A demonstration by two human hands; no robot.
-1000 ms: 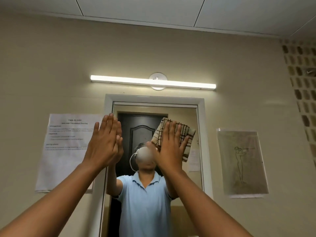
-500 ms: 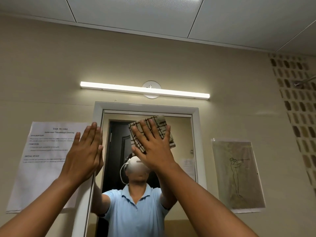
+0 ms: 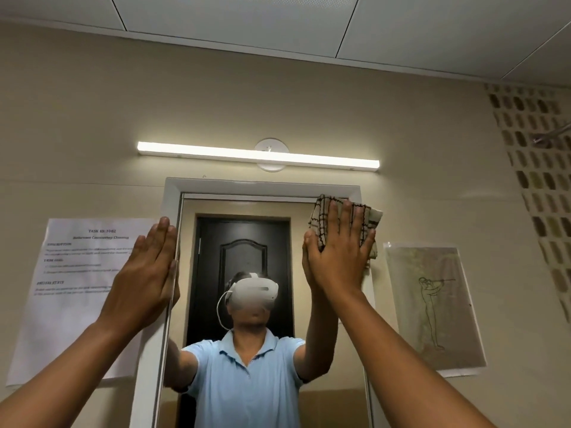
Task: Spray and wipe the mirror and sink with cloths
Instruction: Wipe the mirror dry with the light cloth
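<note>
A tall mirror (image 3: 216,208) in a white frame hangs on the beige wall ahead. My right hand (image 3: 338,257) presses a beige checked cloth (image 3: 375,216) flat against the mirror's upper right corner, fingers straight and spread. My left hand (image 3: 145,273) lies flat and open against the mirror's left frame edge, fingers straight. The glass reflects a person in a light blue shirt and a dark door. No sink or spray bottle is in view.
A lit tube lamp (image 3: 258,156) is mounted just above the mirror. A printed task sheet (image 3: 74,288) is taped to the wall on the left, and a line drawing in a plastic sleeve (image 3: 435,307) on the right. Patterned tiles (image 3: 537,180) cover the far right wall.
My right hand slid the cloth from the mirror's upper middle to its upper right corner. My left hand stayed flat on the left frame. The view tilted slightly.
</note>
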